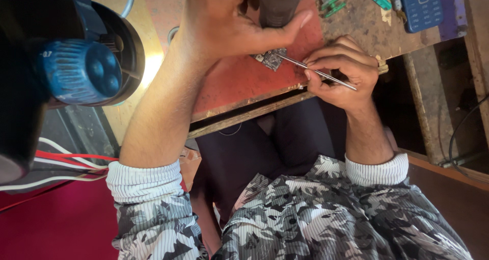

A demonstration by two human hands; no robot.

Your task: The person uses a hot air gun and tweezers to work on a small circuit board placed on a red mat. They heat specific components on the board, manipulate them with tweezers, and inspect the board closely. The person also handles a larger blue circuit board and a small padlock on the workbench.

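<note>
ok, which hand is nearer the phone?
Right. The right hand holds tweezers just below-left of the phone; the left hand grips a dark tool farther left.

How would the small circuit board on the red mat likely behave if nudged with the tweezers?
The circuit board looks small and thin, so probably light and easily slid. Its exposed components suggest it is fragile. Lying flat on the red mat, it seems unlikely to roll or tip.

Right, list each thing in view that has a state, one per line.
Left hand: raised over the mat, grip closed around a dark cylindrical tool.
Dark cylindrical tool: upright, held above the board.
Right hand: grip pinched on the tweezers.
Tweezers: held slanted, tips at the circuit board.
Circuit board: lying flat on the red mat.
Phone: lying on the bench, keypad up.
</note>
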